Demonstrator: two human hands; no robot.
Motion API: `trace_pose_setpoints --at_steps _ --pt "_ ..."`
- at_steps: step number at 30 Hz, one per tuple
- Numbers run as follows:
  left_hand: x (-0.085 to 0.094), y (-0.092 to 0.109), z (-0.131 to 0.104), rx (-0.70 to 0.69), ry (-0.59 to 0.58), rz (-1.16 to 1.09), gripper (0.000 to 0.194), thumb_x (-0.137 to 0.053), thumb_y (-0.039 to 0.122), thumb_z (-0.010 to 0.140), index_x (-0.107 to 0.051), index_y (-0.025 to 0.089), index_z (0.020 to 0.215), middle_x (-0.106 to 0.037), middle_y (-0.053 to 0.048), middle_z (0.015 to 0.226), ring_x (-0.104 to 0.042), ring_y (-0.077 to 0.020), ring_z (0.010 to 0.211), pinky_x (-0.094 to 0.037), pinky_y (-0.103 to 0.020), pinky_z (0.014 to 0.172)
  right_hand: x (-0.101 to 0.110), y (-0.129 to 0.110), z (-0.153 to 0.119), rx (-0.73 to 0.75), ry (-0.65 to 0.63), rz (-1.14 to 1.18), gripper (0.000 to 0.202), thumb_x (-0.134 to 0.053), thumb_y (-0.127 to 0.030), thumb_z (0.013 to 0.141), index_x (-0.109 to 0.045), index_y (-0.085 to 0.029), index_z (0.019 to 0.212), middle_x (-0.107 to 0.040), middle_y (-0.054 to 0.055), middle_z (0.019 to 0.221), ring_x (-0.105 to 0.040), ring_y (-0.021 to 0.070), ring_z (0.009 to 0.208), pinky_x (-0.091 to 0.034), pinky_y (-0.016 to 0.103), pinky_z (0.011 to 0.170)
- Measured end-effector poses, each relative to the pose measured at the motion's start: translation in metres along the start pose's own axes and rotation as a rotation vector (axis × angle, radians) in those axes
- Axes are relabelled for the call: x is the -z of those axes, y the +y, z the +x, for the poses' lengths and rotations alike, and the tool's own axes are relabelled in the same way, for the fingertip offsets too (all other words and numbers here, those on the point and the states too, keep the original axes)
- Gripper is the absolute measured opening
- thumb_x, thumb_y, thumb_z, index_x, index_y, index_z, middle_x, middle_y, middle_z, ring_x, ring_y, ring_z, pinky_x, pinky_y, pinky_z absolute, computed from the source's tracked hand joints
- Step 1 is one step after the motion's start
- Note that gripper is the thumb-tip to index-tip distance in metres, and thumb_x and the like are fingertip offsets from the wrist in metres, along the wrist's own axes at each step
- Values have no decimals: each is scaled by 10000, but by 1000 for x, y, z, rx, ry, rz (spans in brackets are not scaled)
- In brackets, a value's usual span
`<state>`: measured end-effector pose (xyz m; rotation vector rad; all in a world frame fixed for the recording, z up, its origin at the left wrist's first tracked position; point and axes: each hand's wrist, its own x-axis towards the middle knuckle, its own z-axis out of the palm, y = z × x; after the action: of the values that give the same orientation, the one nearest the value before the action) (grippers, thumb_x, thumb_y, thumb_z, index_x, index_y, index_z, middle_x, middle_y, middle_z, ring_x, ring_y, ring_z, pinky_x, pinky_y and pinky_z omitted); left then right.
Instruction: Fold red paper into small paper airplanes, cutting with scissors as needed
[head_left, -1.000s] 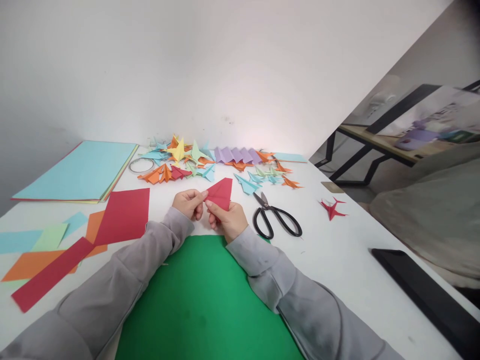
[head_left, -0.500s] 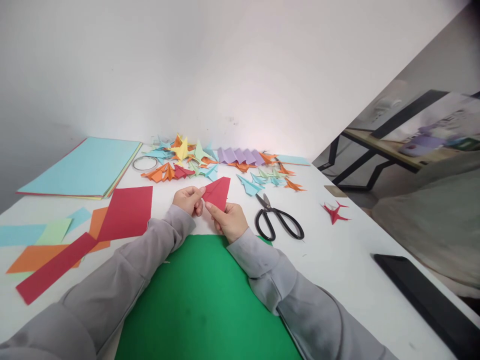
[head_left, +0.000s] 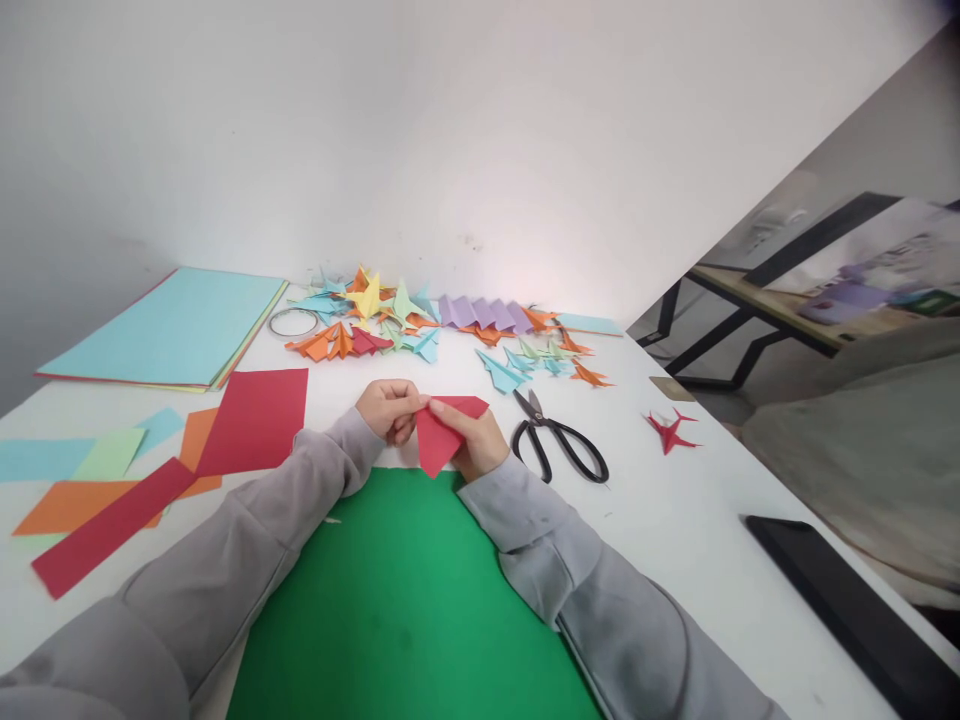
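Over the white counter (head_left: pixel 660 570), at the far edge of a flat green sheet (head_left: pixel 409 590), a folded, pointed piece of red paper (head_left: pixel 439 445) sits between the two hands. The left hand (head_left: pixel 391 410) pinches its left corner; the right hand (head_left: pixel 480 438) grips it from the right, thumb across the near face. Black-handled metal scissors (head_left: pixel 538 417) lie just beside the right hand, blades slightly parted.
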<state>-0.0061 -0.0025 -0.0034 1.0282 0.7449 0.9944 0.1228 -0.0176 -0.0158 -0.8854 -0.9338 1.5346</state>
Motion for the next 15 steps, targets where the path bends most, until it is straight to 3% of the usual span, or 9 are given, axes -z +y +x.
trace_pose_setpoints --at_steps 3,8,15 --pt "-1 -2 1 -17 51 29 465 -769 471 451 -421 162 431 -358 72 260 -341 -68 204 -227 -176 230 2 6 1 34 8 -44 235 -769 -312 516 -645 -145 626 -656 1 605 -565 123 547 -453 268 573" --pt "-3 -5 2 -72 175 124 450 -739 509 479 -452 163 480 -393 74 273 -333 -55 204 -199 -163 226 7 14 1 114 127 -167 242 -757 -332 546 -664 -146 669 -680 18 652 -589 140 580 -468 291 606" --pt "-6 -4 2 -53 146 37 505 -717 555 468 -370 190 434 -299 95 226 -233 -29 187 -122 -165 237 7 20 0 177 146 -188 265 -747 -338 567 -675 -159 749 -706 37 754 -627 162 660 -497 317 674"
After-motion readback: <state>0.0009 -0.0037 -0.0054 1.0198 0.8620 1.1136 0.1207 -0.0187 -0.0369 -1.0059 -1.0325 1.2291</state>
